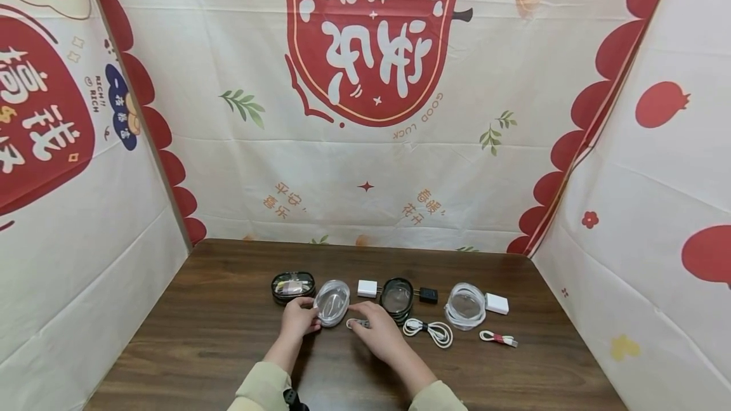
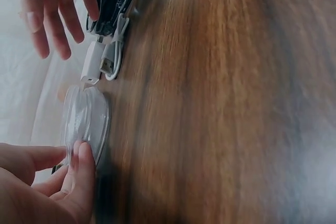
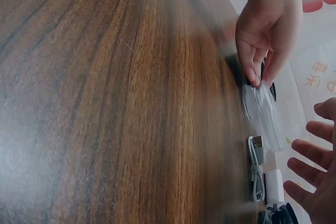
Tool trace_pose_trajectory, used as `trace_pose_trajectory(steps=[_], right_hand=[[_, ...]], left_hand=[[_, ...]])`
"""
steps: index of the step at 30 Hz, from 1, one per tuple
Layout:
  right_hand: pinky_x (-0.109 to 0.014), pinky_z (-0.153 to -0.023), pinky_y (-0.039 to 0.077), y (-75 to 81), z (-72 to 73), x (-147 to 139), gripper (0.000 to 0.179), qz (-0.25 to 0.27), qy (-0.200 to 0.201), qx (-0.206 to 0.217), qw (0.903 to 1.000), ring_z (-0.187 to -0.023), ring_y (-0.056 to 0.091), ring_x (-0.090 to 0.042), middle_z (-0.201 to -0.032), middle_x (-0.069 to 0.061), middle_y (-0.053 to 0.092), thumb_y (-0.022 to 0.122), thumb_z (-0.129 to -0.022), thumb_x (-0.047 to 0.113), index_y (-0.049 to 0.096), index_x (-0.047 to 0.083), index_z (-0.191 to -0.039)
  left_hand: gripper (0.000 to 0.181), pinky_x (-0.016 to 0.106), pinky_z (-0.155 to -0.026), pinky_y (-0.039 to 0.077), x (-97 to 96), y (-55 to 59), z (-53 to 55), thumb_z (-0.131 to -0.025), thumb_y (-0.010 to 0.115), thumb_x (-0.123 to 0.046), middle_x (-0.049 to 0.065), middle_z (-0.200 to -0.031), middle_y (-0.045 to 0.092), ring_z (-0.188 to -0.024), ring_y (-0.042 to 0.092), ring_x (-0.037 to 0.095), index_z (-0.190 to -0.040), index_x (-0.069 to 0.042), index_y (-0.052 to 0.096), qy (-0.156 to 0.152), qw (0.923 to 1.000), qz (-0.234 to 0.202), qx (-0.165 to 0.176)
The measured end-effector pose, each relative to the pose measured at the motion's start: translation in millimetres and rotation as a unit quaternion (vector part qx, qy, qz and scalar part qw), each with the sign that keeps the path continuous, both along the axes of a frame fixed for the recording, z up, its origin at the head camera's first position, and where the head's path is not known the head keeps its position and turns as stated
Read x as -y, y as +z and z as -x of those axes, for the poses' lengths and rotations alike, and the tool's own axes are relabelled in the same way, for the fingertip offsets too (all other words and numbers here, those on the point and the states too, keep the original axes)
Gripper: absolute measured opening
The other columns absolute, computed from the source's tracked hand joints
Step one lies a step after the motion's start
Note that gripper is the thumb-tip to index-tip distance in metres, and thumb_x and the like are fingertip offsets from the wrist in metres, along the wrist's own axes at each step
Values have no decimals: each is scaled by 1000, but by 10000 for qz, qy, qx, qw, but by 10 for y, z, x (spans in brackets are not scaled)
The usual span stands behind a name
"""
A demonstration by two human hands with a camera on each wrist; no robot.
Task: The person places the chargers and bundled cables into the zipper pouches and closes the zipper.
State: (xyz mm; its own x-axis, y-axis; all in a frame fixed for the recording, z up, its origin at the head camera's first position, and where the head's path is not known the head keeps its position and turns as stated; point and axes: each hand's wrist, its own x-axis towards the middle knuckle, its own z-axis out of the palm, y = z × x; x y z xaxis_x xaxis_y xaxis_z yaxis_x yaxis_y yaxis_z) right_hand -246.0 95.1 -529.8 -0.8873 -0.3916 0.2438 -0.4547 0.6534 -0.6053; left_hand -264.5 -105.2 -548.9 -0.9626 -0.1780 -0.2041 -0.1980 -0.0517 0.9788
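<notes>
My left hand [image 1: 299,318] pinches the near left edge of a clear oval zip case [image 1: 332,303] on the table. In the left wrist view, thumb and fingers grip the rim of that case [image 2: 86,119]. My right hand [image 1: 374,328] hovers to the right of the case, its fingers spread and holding nothing. Under its fingertips lies a small bundled white cable [image 1: 357,323], partly hidden; the right wrist view shows the cable [image 3: 256,169] with its USB plug, beside a white charger [image 3: 273,186].
Left of the clear case stands a black-trimmed case [image 1: 293,285] with things inside. Rightward are another black-trimmed case [image 1: 396,297], a black charger [image 1: 428,295], a coiled white cable [image 1: 438,333], a white-trimmed clear case [image 1: 465,306], a white charger [image 1: 497,304] and a red-tied cable [image 1: 498,338].
</notes>
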Motion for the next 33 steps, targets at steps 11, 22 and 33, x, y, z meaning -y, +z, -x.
trace_pose_trajectory(steps=[11,22,33], right_hand=[[-48,-99,42,62,-24,86,32,225,-23,188,9996,-119,53,-28,-122,-5,62,62,-95,21,65,5,-122],[-48,-97,43,37,-75,122,33,302,17,68,9995,-116,54,-28,-120,-6,63,65,-92,19,65,3,-121],[-43,-93,45,-52,-170,199,26,-236,235,-350,9988,-107,58,-24,-111,-2,66,69,-88,20,70,7,-110]], left_hand=[[31,26,-51,54,171,38,-154,-89,51,12,10,-69,55,-51,56,13,-119,19,48,-209,9997,27,79],[29,27,-51,53,291,55,-350,-91,47,9,11,-70,57,-53,55,15,-119,17,50,-465,9986,164,193],[29,28,-49,53,514,32,-471,-90,46,8,11,-67,56,-51,56,17,-117,18,51,-587,9971,448,205]])
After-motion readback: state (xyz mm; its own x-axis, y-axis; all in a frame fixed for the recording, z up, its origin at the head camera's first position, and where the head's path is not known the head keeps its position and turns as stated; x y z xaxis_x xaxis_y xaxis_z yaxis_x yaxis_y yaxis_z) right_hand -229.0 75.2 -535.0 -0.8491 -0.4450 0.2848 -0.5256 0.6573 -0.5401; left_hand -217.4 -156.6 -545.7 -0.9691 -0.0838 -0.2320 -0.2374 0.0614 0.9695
